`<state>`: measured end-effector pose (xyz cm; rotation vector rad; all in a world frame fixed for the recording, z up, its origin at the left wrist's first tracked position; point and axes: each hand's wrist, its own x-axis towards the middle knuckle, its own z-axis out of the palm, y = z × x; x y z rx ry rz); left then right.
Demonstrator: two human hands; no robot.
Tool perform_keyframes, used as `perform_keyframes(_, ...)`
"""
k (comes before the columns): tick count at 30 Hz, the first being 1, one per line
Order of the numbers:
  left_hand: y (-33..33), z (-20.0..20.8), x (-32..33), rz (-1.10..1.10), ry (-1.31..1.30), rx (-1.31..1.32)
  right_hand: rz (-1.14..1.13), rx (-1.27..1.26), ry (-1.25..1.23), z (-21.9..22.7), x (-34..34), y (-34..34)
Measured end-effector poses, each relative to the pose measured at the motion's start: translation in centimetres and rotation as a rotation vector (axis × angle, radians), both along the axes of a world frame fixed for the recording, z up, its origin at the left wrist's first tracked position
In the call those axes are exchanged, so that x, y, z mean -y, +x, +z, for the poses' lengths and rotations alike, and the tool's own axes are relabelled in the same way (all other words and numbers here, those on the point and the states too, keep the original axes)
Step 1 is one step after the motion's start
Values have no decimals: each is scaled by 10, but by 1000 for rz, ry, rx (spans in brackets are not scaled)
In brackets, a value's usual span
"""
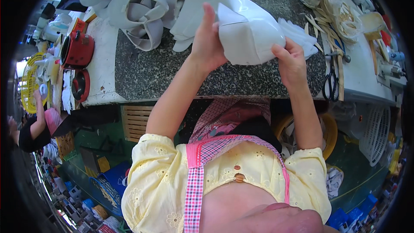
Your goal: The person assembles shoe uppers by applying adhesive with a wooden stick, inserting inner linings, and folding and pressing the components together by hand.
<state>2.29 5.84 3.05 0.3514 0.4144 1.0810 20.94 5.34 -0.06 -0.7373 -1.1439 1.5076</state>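
Observation:
A glossy white shoe upper (254, 28), curved like a shell with a matte seam across its side, is held above the dark speckled slab. My left hand (209, 43) supports its left end, thumb raised and the other fingers partly hidden behind it. At the lower right edge, my right hand (292, 58) pinches it between thumb and fingers. Pale flat pieces (297, 34) lie beyond my right hand. More pale pieces (189, 15) rest on the slab past my left hand, beside a heap of grey-white shoe uppers (138, 13).
The speckled slab (164, 75) lies on a white worktable (101, 84). Black scissors (331, 82), a hammer (338, 55) and thin wooden strips (321, 21) lie at right. A red pot (78, 49) stands at left. Another person's arm (39, 116) reaches toward a yellow basket (29, 82).

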Motion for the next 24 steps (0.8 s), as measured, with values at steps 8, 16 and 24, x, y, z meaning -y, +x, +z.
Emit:
perform_keyframes(8,6,3,34,102,287,-866,-210,-188,-119,-16,35,-32)
perform_keyframes(16,11,-15,33,10,130,-362,-255,-381,-267,-6,42,-39)
perform_keyframes(24,11,-18,34,-30,76,-286,-270,-387,-331,0,40,-41)
